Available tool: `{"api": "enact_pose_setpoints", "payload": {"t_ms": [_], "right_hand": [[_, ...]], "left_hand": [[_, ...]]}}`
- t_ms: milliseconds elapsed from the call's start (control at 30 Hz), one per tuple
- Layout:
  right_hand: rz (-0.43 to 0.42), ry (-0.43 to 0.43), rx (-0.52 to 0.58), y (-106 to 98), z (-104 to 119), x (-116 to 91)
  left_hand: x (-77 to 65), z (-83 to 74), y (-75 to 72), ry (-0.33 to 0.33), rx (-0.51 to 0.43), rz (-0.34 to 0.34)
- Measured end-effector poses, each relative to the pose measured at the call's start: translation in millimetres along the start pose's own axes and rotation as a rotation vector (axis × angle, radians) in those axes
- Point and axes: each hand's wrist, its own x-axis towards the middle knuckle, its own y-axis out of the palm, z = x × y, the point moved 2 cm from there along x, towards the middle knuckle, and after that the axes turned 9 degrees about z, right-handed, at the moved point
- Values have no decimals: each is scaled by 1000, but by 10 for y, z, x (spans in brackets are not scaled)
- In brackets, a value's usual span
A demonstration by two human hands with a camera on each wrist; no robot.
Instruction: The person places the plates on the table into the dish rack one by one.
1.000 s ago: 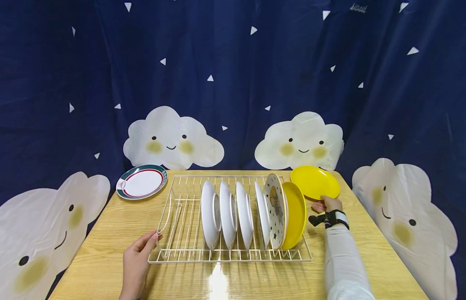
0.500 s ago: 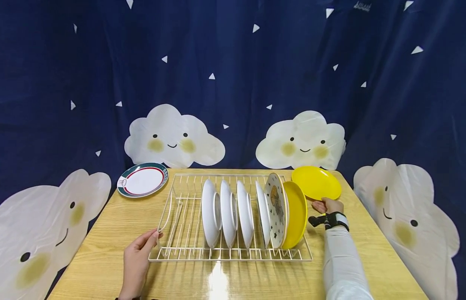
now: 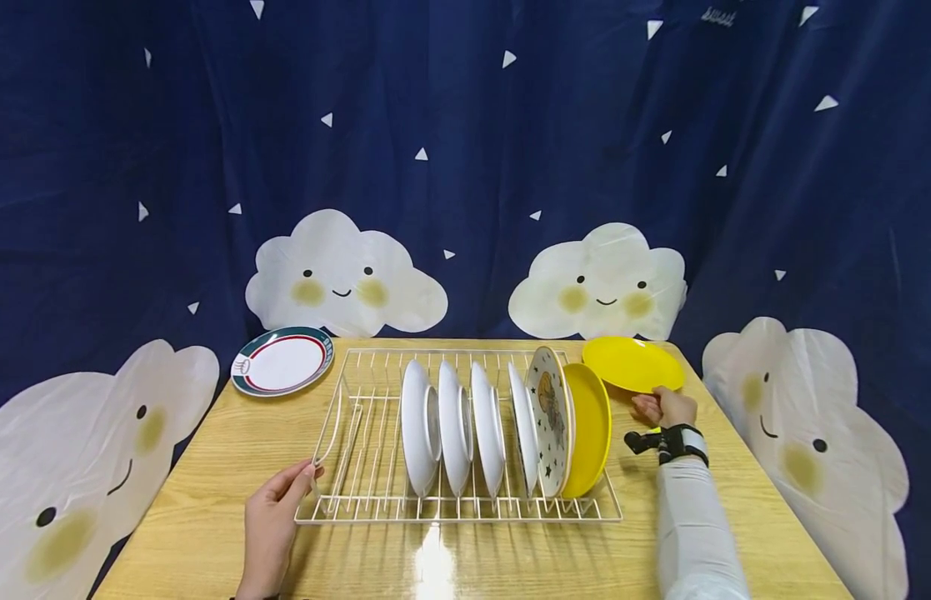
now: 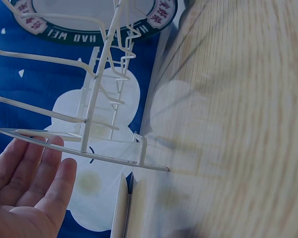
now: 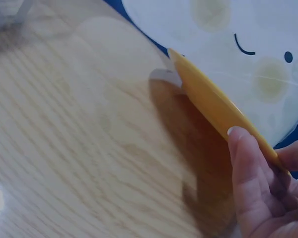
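My right hand (image 3: 668,407) pinches the near edge of a yellow plate (image 3: 633,364) at the back right of the table. In the right wrist view this plate (image 5: 203,91) is tilted, with its shadow on the wood below; the thumb is on one face and fingers on the other. My left hand (image 3: 273,508) holds the left end of a white wire dish rack (image 4: 93,106). Standing on edge in the rack are several white dishes (image 3: 416,429), a star-patterned plate (image 3: 546,425) and, rightmost, another yellow plate (image 3: 593,429).
A white plate with a green rim (image 3: 283,364) lies at the back left of the wooden table (image 3: 555,567). The left part of the rack has bare wire slots. Behind the table hangs a dark blue curtain (image 3: 465,108) with smiling clouds.
My right hand has shifted slightly right, and the near edge of the yellow plate has risen, tilting it. The left hand stays on the rack, which has not moved.
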Motion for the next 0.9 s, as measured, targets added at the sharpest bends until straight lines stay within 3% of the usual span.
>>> {"api": "enact_pose_setpoints", "payload": {"t_ms": [533,733,900], "right_hand": [[31,-42,1,-12,370,-217],[98,-118,12,134,649,-484],[126,-181,26,187,865,-590]], "left_hand": [[-11,-7,-5,19,11,-3],[-21,-24,0,27,-17,-7],[-15,-26,7,37,-3,-12]]}}
